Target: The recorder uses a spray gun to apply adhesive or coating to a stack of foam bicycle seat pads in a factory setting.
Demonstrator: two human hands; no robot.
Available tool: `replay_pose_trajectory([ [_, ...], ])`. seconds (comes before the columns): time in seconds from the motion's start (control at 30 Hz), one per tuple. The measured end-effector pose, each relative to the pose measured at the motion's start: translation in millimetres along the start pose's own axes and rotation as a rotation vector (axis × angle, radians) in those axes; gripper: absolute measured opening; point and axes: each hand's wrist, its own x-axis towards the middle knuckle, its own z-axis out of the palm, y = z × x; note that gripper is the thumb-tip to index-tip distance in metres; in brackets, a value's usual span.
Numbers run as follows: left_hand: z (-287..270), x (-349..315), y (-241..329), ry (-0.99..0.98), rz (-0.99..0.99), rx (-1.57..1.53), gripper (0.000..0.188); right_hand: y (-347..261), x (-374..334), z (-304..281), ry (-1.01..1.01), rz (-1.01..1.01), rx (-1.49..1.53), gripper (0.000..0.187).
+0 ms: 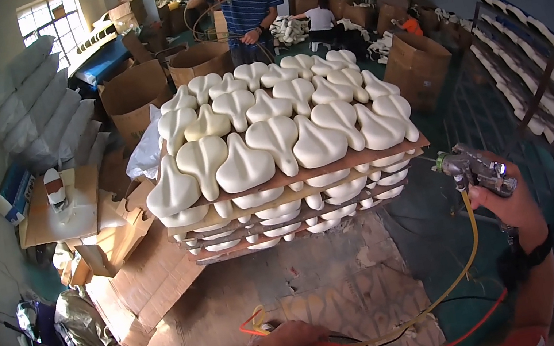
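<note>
My right hand (507,195) grips a metal spray gun (473,172), its green-ringed nozzle pointing left at the near right corner of the stack. From the gun a yellow hose (472,235) curves down and left toward my waist. My left hand (292,341) is closed low in front of my body, around the hose where a yellow and orange loop (255,321) sticks out past the fingers; the grip is partly hidden. Ahead stand cream-white bicycle saddle pads (274,144), laid in rows on a brown board (403,151), with more layers of boards and pads beneath.
Flattened cardboard (238,291) covers the floor before the stack. Open cartons (134,98) and white sacks (42,103) stand left. Across the stack, a co-worker in a striped shirt (250,0) holds a hose and sprayer. A rack of pads (531,61) leans right; a black cable (63,344) crosses lower left.
</note>
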Motion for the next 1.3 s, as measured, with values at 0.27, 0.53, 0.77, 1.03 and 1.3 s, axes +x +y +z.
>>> replay_pose_trajectory([
  [0.27,-12.8,-5.4,-8.3,-0.021,0.005,-0.024,0.048,-16.8,7.8,22.1,0.040,0.016,0.036,0.047],
  [0.53,-18.9,-16.5,-30.1,0.019,0.034,-0.067,0.048,-18.6,18.8,18.0,0.019,0.067,-0.088,0.047],
  [0.77,-30.4,-31.9,-48.5,0.095,0.018,-0.094,0.038,-25.4,81.1,62.7,0.005,-0.099,-0.075,0.038],
  [1.03,-60.2,-64.3,-60.0,0.166,-0.090,-0.200,0.044,-36.9,158.3,104.0,-0.013,-0.116,0.018,0.039],
  [1.3,-64.3,-80.8,-89.5,0.262,-0.120,-0.182,0.034,-44.8,178.2,126.1,-0.071,-0.138,-0.061,0.038],
])
